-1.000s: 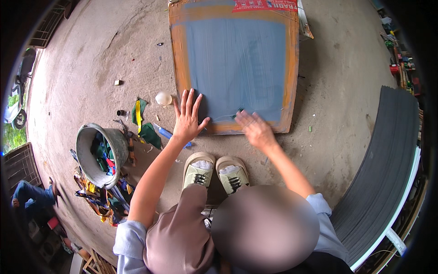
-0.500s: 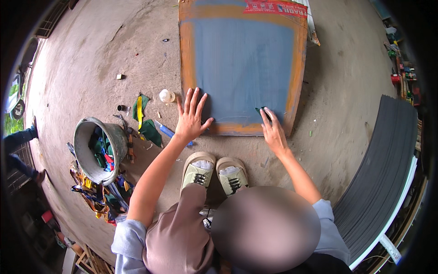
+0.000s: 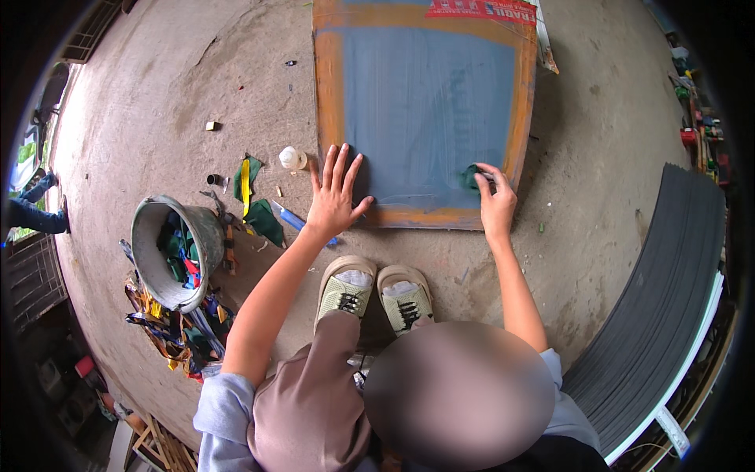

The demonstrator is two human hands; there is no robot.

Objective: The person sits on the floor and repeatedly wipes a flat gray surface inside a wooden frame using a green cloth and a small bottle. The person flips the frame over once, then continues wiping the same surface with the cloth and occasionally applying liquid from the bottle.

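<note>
A framed panel point(image 3: 417, 102) lies on the concrete floor in front of me, blue-grey in the middle with an orange-brown border. My left hand point(image 3: 334, 197) rests on its near left corner with fingers spread, holding nothing. Near the panel's right edge, my right hand point(image 3: 497, 197) pinches a dark green cloth scrap point(image 3: 469, 176) against the blue-grey surface. Faint darker marks and streaks show on that surface. Just left of my left hand stand a small clear bottle point(image 3: 292, 158) and, closer to me, a blue utility knife point(image 3: 295, 219) on the floor.
At left, a tilted grey bucket point(image 3: 209, 240) holds cloth scraps, beside a pile of colourful strips point(image 3: 177, 338). Green scraps point(image 3: 263, 223) lie between bucket and panel. A stack of dark sheets point(image 3: 661, 307) curves along the right. Another person's legs point(image 3: 38, 212) show far left.
My right hand has slid right across the panel with the green scrap, which shows more now. My left hand keeps its place on the corner. The other person's legs have shifted.
</note>
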